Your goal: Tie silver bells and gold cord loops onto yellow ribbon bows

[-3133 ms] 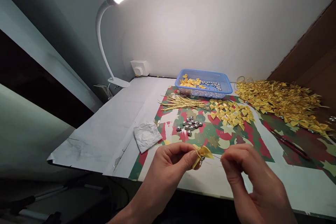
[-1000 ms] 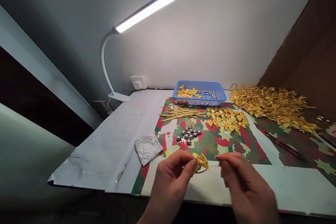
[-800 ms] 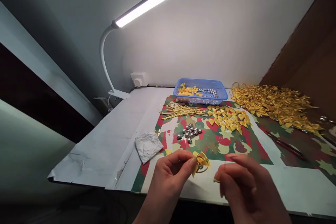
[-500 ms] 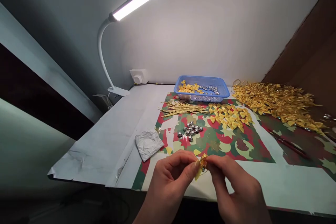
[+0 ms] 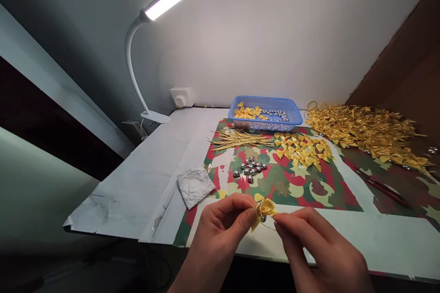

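My left hand (image 5: 222, 224) pinches a small yellow ribbon bow (image 5: 264, 208) with a silver bell and a thin gold thread loop under it, held just above the table's near edge. My right hand (image 5: 318, 249) is closed in a pinch right beside the bow, its fingertips on the thread at the bow's right side. Further back on the patterned paper (image 5: 292, 187) lie a cluster of silver bells (image 5: 250, 169), a bundle of gold threads (image 5: 240, 138) and a heap of loose yellow bows (image 5: 304, 149).
A blue basket (image 5: 266, 122) with bows and bells stands at the back. A large pile of finished gold bows (image 5: 367, 130) lies at the right, with dark scissors (image 5: 380, 188) nearby. A crumpled foil scrap (image 5: 195, 186) lies left; a white desk lamp (image 5: 137, 73) arches overhead.
My right hand came in from the right to the bow and now pinches the thread beside it. The left hand has kept hold of the bow throughout.
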`<act>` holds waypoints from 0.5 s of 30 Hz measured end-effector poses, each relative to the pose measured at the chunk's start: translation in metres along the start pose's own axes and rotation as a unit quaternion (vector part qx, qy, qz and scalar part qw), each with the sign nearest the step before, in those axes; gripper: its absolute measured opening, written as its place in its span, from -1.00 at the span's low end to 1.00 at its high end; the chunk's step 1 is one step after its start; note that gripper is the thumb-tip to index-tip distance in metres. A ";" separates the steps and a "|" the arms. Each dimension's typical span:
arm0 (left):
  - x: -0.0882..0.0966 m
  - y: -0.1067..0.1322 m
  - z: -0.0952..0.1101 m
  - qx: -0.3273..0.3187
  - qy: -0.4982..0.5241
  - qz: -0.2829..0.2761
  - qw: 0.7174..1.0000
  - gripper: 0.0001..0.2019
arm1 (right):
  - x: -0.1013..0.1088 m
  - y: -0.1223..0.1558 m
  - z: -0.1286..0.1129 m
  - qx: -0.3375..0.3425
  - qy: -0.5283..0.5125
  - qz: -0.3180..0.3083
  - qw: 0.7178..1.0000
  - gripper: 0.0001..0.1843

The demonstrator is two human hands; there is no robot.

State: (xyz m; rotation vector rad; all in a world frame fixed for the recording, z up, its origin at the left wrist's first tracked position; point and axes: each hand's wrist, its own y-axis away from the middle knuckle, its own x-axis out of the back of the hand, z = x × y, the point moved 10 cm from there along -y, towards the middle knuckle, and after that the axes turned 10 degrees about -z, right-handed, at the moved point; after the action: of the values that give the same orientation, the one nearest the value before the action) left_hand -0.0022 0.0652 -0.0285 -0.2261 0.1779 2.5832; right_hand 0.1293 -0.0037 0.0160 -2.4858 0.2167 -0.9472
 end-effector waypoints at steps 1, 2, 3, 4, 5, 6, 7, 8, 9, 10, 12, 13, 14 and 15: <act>0.001 0.000 0.001 -0.001 -0.003 0.002 1.000 -0.89 | 0.000 0.000 -0.001 0.001 0.005 -0.001 1.000 -0.82; 0.001 0.000 0.001 -0.001 -0.007 0.005 1.000 -0.88 | -0.001 0.000 -0.002 0.003 0.010 0.000 1.000 -0.82; 0.002 0.000 0.002 -0.002 -0.011 0.006 1.000 -0.88 | 0.000 0.001 -0.003 0.005 0.015 0.003 1.000 -0.83; 0.002 0.000 0.003 -0.003 -0.015 0.006 1.000 -0.87 | 0.000 0.001 -0.004 0.007 0.021 0.006 1.000 -0.83; 0.002 0.000 0.004 -0.004 -0.019 0.007 1.000 -0.87 | 0.000 0.001 -0.004 0.010 0.026 0.007 1.000 -0.83; 0.001 0.000 0.004 -0.007 -0.023 0.005 1.000 -0.87 | 0.000 0.001 -0.005 0.012 0.031 0.005 0.999 -0.83; 0.001 0.000 0.005 -0.008 -0.027 0.005 1.000 -0.87 | -0.001 0.000 -0.005 0.012 0.035 0.001 0.999 -0.83; 0.000 0.000 0.006 -0.010 -0.030 0.004 0.999 -0.87 | -0.002 0.000 -0.005 0.012 0.038 -0.004 0.999 -0.83; 0.000 0.000 0.006 -0.011 -0.033 0.002 0.999 -0.87 | -0.002 0.000 -0.006 0.012 0.041 -0.008 0.999 -0.83; -0.001 0.000 0.006 -0.012 -0.035 0.001 0.999 -0.87 | -0.002 0.000 -0.006 0.013 0.041 -0.010 0.999 -0.84; -0.003 -0.001 0.007 -0.012 -0.038 -0.002 0.999 -0.88 | 0.000 0.000 -0.006 0.013 0.039 -0.008 0.999 -0.84; -0.003 -0.002 0.007 -0.013 -0.038 -0.003 0.999 -0.89 | 0.001 -0.001 -0.006 0.013 0.038 -0.005 0.999 -0.84; -0.004 -0.002 0.007 -0.013 -0.037 -0.005 0.999 -0.89 | 0.001 -0.001 -0.006 0.013 0.037 -0.004 0.999 -0.84; -0.003 -0.003 0.007 -0.012 -0.034 -0.006 0.999 -0.88 | 0.002 -0.001 -0.007 0.013 0.036 -0.003 0.999 -0.83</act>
State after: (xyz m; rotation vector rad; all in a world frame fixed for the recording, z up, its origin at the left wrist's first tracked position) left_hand 0.0012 0.0669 -0.0212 -0.1463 0.1203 2.5789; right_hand 0.1263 -0.0060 0.0217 -2.4317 0.2190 -1.0359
